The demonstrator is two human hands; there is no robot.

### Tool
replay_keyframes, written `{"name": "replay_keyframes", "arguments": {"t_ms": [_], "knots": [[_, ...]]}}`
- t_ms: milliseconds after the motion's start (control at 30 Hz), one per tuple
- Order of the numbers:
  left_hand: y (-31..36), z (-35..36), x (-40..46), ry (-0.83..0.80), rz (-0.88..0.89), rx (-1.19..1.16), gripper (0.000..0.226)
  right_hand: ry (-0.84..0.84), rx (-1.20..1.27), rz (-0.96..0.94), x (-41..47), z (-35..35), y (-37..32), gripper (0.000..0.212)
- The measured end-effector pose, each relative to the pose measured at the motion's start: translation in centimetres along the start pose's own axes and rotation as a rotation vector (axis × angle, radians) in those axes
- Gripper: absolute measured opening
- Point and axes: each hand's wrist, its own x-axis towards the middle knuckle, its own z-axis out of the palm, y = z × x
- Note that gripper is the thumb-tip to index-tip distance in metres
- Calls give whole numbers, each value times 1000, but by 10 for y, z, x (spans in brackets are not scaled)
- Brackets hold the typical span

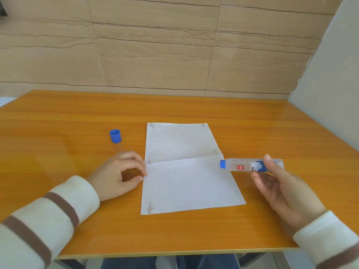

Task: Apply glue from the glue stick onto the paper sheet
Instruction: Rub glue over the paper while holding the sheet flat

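Observation:
A white paper sheet (186, 171) with a crease across its middle and a few smudges lies flat on the wooden table (77, 117). My right hand (281, 191) holds a clear glue stick (244, 165) sideways, just off the sheet's right edge. Its blue tip points left, level with the crease. The glue stick's blue cap (115, 136) stands on the table, left of the sheet. My left hand (120, 175) rests on the table with curled fingers, its fingertips touching the sheet's left edge near the crease.
A tan tiled wall rises behind the table and a pale panel (330, 94) stands along the right side. The table's front edge (174, 253) runs close to my body, with my legs showing beneath it.

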Motion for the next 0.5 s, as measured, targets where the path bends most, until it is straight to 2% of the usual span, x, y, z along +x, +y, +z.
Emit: {"name": "replay_keyframes", "arguments": {"t_ms": [133,267,400,500], "knots": [[0,0,0,-7,-10,1,22,-99,24,39,-3,18,11,18],[1,-1,0,-13,-6,-4,18,-180,-46,61,-11,42,26,24],[2,-2,0,-20,-23,9,12,-239,-100,98,-18,64,44,42],[2,-2,0,-29,-32,18,10,-290,-133,128,-22,76,52,36]]}}
